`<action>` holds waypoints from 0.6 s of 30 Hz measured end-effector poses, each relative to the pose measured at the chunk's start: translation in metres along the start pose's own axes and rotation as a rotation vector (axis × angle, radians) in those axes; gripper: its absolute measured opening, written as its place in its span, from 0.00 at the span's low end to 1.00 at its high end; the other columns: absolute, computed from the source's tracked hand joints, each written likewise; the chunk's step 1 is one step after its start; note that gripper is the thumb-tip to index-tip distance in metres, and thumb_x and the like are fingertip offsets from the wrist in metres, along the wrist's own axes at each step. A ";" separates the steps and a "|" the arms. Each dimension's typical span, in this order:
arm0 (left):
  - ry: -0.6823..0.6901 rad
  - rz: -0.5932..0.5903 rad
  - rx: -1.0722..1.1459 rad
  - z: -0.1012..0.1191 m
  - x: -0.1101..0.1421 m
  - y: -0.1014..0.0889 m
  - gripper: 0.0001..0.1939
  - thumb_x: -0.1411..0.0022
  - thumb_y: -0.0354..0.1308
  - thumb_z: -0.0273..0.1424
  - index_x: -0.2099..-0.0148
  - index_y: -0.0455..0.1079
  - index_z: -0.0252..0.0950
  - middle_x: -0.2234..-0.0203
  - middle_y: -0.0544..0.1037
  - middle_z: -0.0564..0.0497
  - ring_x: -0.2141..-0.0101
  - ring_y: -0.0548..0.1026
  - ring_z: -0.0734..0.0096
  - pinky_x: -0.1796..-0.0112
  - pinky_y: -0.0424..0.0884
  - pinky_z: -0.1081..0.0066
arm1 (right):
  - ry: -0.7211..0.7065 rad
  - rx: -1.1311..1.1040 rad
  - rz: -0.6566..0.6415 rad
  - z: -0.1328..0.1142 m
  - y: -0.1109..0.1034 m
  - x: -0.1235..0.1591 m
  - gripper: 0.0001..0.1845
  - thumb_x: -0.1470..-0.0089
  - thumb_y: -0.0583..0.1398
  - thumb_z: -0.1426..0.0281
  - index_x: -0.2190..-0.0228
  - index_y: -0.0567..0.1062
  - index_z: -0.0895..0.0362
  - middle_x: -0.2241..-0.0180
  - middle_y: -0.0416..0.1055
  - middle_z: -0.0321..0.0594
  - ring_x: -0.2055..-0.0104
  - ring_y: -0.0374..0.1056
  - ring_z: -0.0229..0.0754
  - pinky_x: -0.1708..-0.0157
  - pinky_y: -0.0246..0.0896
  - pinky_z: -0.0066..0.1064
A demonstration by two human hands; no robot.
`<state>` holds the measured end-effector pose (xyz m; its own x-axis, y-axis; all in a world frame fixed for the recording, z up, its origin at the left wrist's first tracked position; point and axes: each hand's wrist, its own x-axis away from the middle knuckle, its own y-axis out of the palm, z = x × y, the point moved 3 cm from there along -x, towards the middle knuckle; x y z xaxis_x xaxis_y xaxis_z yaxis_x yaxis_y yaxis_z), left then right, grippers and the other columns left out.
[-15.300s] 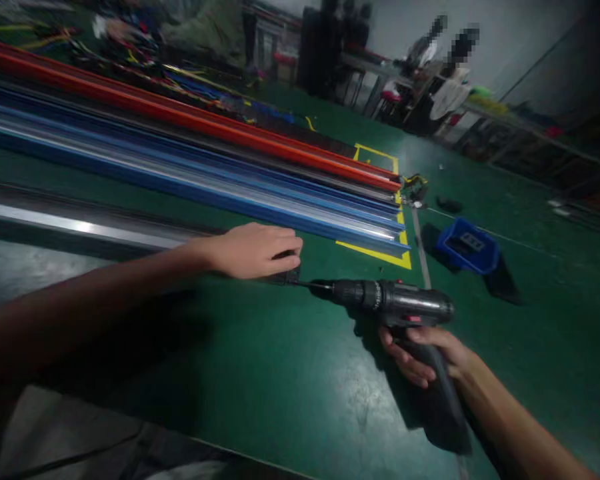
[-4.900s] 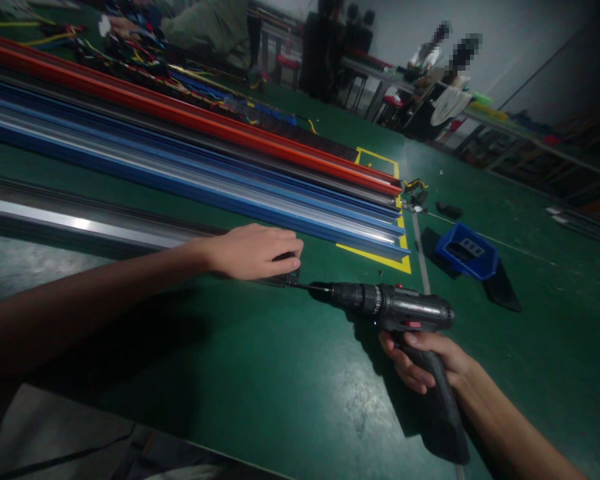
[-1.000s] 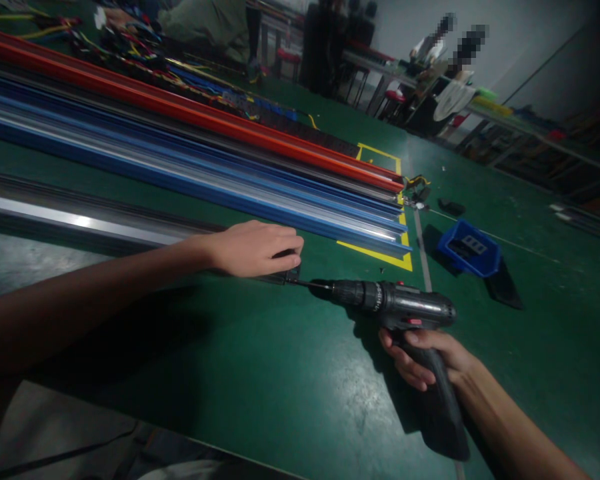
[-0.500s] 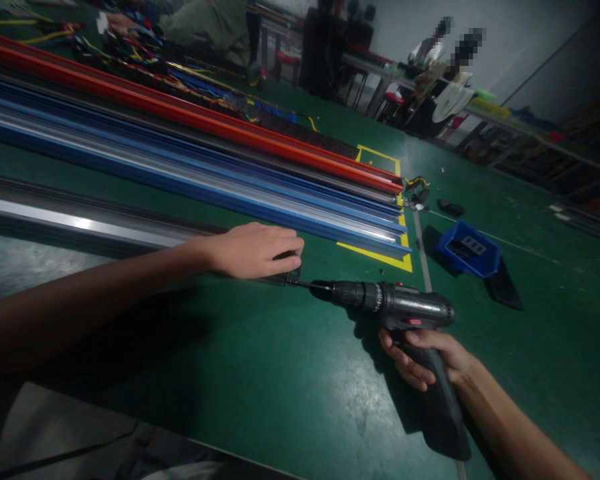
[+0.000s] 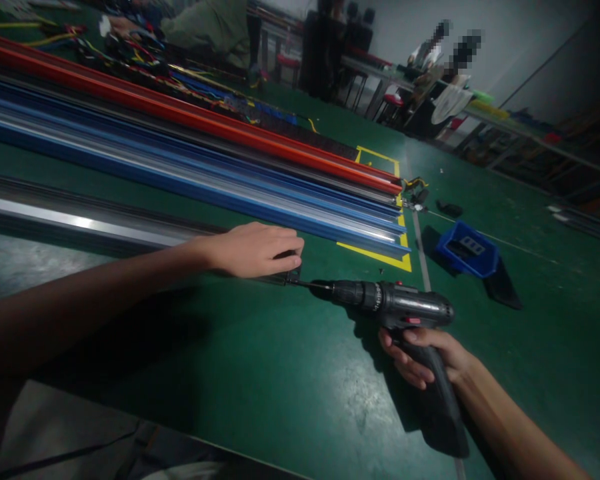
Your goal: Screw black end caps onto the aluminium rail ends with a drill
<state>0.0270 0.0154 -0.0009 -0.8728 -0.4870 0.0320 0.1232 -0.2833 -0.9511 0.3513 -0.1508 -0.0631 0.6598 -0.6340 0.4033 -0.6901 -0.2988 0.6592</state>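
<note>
My right hand (image 5: 420, 360) is wrapped round the handle of a black cordless drill (image 5: 415, 308), which lies level and points left. Its long thin bit (image 5: 307, 285) reaches the right end of a dark metal profile (image 5: 80, 223) with a bright silver stripe. Over that same end, my left hand (image 5: 260, 251) is closed, fingers curled down on the profile. A small black end piece (image 5: 293, 276) shows just under the left fingertips. Whether the bit tip sits in a screw or a hole is too small to tell.
Blue profiles (image 5: 195, 173) and a red profile (image 5: 220, 127) lie behind, ending at yellow tape (image 5: 405, 250). A blue bin (image 5: 467, 250) stands right on the green surface (image 5: 290, 373). Tangled wires (image 5: 130, 53) lie at the back, beside another person's sleeve (image 5: 207, 30).
Both hands, the drill and the dark profile hold practically the same positions across all the frames. Only a slight shift of the whole view is visible.
</note>
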 end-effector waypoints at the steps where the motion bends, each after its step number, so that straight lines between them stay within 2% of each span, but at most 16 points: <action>1: 0.001 -0.001 0.000 0.000 0.000 0.000 0.20 0.25 0.41 0.45 0.54 0.69 0.41 0.60 0.75 0.49 0.61 0.73 0.65 0.62 0.63 0.67 | 0.000 -0.001 0.001 0.000 0.000 0.000 0.16 0.39 0.64 0.63 0.57 0.76 0.63 0.71 0.71 0.36 0.85 0.58 0.26 0.80 0.68 0.24; 18: -0.005 -0.013 0.002 0.001 0.001 -0.002 0.19 0.25 0.41 0.45 0.55 0.69 0.41 0.60 0.75 0.49 0.61 0.73 0.65 0.63 0.62 0.68 | -0.022 -0.037 -0.017 -0.002 0.006 -0.001 0.15 0.38 0.63 0.66 0.56 0.79 0.66 0.71 0.72 0.39 0.84 0.61 0.26 0.78 0.71 0.24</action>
<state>0.0264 0.0149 0.0010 -0.8717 -0.4879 0.0456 0.1133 -0.2912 -0.9499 0.3472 -0.1508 -0.0583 0.6642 -0.6446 0.3786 -0.6674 -0.2831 0.6888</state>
